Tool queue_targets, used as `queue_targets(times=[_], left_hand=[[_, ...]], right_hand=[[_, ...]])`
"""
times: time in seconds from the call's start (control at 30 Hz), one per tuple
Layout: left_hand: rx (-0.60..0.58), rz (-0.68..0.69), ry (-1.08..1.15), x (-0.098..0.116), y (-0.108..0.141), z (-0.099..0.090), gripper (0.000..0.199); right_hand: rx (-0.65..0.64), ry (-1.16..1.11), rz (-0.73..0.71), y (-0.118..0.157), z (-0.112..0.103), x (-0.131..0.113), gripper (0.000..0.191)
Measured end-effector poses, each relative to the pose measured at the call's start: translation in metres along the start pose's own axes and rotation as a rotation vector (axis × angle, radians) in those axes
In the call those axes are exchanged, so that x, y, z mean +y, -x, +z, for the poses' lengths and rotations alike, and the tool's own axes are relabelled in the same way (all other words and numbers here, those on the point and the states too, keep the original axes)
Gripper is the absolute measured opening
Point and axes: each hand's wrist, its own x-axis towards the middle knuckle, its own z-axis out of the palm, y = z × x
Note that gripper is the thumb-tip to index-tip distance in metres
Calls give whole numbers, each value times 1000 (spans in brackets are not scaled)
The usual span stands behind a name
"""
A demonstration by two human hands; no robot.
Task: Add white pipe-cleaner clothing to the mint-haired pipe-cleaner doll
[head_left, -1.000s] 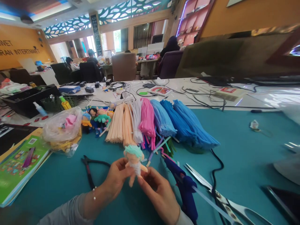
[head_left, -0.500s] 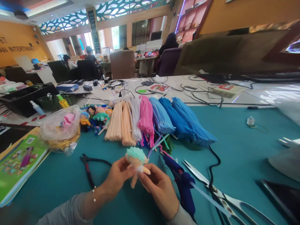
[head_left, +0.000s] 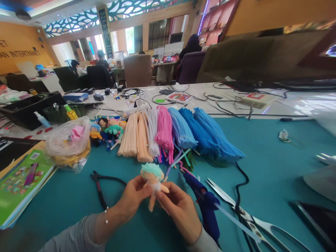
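Between my two hands is a small doll [head_left: 153, 177] with mint-green hair, a peach body and a white band round its middle. My left hand [head_left: 136, 197] pinches it from the left side, thumb on its front. From the right, my right hand [head_left: 178, 208] grips its lower body between thumb and fingers, below one outstretched arm. The doll is held upright above the teal mat [head_left: 147, 232]. A dark blue glue gun [head_left: 206, 204] with a clear glue stick lies right of my right hand. Left of my left wrist lie pliers [head_left: 99, 190] with dark handles.
Bundles of peach, white, pink and blue pipe cleaners [head_left: 164, 131] lie behind the doll. Large scissors [head_left: 244, 213] and a black cable [head_left: 238, 189] are at right. Finished dolls [head_left: 111, 129], a plastic bag [head_left: 68, 140] and a green book [head_left: 25, 189] are at left.
The view has shifted slightly. Both hands keep the same hold on the doll, which looks almost unmoved.
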Motion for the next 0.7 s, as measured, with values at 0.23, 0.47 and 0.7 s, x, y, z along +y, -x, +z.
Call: queue_targets(times=[0.23, 0.47, 0.7], left_hand=[[34, -28, 41, 3, 1, 1, 30], [14, -123, 271, 1, -1, 0, 25], [-34, -206, 343, 5, 0, 2, 27]], right_hand=[[-51, 8, -4, 6, 4, -15, 37], [-73, -55, 6, 12, 8, -30, 39], [-69, 64, -71, 18, 11, -34, 23]])
